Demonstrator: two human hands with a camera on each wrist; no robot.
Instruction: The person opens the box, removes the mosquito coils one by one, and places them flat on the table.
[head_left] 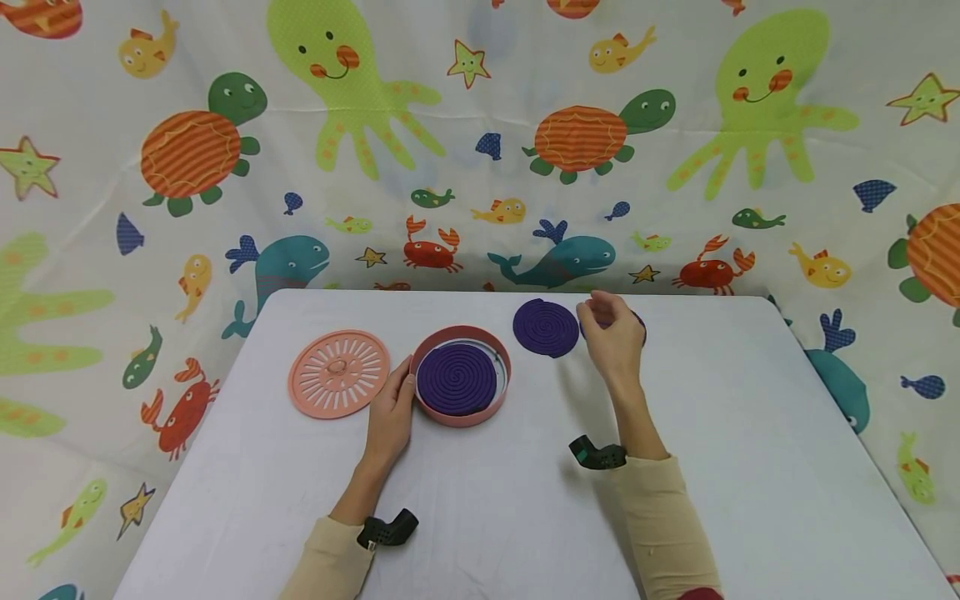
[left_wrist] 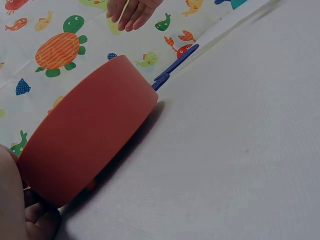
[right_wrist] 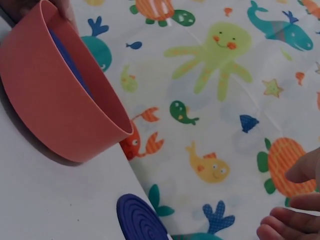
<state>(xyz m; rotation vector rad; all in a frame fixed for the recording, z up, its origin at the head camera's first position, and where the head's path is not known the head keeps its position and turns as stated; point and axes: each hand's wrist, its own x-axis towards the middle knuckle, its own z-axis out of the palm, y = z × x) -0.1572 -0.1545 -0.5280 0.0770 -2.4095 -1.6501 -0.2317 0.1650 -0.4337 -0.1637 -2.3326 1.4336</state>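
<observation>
Purple coil [head_left: 546, 327] near right hand [head_left: 613, 337], table's back edge [head_left: 705, 301].

A white table [head_left: 787, 458] with rounded far corners; behind it and along both sides, white cloth [head_left: 465, 167] with a cartoon print — green octopuses [head_left: 322, 50], orange-shelled turtles [head_left: 577, 137], teal whales [head_left: 573, 262], red crabs [head_left: 431, 254].

Lid [head_left: 339, 385] left of box [head_left: 462, 421], coil [head_left: 457, 380] inside, two coils [head_left: 546, 328] right
</observation>
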